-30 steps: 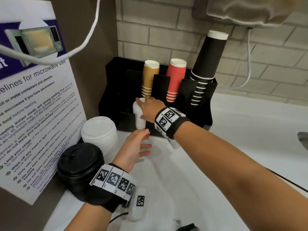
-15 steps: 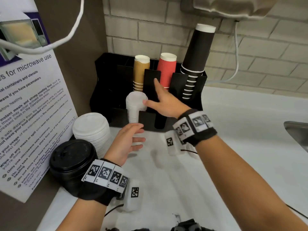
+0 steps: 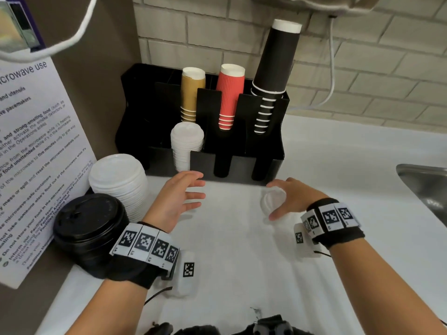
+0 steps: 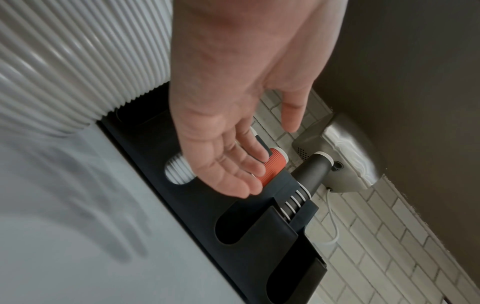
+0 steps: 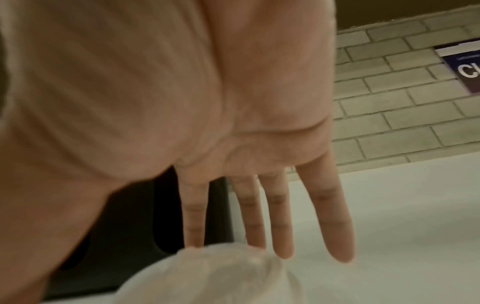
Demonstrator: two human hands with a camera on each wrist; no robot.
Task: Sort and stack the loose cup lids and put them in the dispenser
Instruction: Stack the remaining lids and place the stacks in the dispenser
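Observation:
The black dispenser (image 3: 266, 163) stands against the brick wall, with a stack of small white lids (image 3: 187, 146) in its left front slot. A loose white lid (image 3: 271, 206) lies on the white counter before the dispenser's right end. My right hand (image 3: 272, 200) arches over that lid with its fingers straight; in the right wrist view the fingertips (image 5: 283, 251) reach the lid's (image 5: 221, 277) edge. My left hand (image 3: 200, 187) hovers open and empty in front of the lid slot, and looks the same in the left wrist view (image 4: 272, 152).
A tall stack of large white lids (image 3: 118, 180) and a stack of black lids (image 3: 89, 226) stand at the left by a microwave poster (image 3: 36, 153). Tan, red and black cups fill the dispenser's back slots. A steel sink (image 3: 423, 184) lies at the right.
My right hand let go of the small lid stack in the slot, drew back and moved right, down onto a loose lid on the counter. The left hand has barely moved.

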